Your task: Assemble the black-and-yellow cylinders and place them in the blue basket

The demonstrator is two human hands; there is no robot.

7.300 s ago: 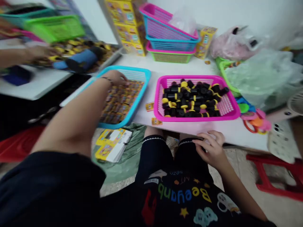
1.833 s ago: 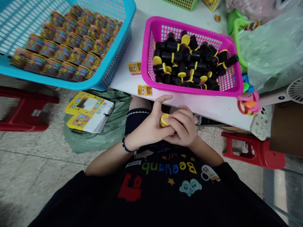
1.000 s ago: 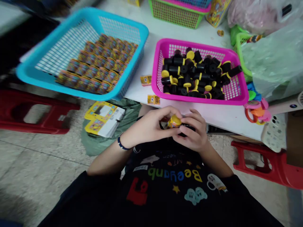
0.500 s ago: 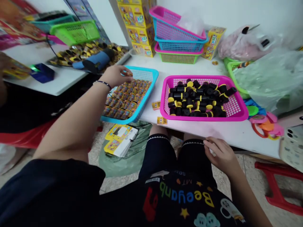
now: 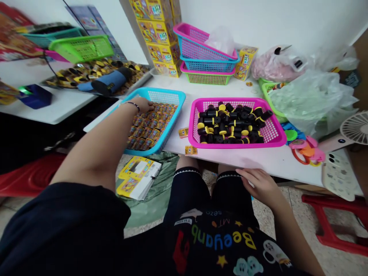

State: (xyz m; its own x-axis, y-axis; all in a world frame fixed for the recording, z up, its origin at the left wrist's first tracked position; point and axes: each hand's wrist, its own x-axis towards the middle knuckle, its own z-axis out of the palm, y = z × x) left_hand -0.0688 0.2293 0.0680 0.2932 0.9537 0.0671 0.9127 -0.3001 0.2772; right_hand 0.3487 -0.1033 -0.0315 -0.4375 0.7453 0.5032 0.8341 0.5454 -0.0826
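Observation:
My left hand (image 5: 143,104), a dark bracelet on its wrist, reaches into the blue basket (image 5: 180,97). Its fingers are pinched at the far end of the packed rows of small labelled containers (image 5: 152,124), on one orange-printed container that they mostly hide. My right hand (image 5: 258,184) lies low beside my thigh, under the table's front edge. Its fingers are stretched out and hold nothing. Right of the blue basket, a pink basket (image 5: 237,145) holds many black cylinders with yellow caps (image 5: 230,122).
Two printed cards (image 5: 191,150) lie by the pink basket. Stacked baskets (image 5: 208,67) and yellow boxes (image 5: 162,34) stand behind. At right are plastic bags (image 5: 310,99), a fan (image 5: 356,128) and a phone (image 5: 339,174). Flat yellow cartons (image 5: 139,176) sit below; a red stool (image 5: 330,226) stands right.
My left hand has come down from above the blue basket onto the rows, with the orange-printed container in its fingers. The view has shifted slightly; my right hand stays by the thigh.

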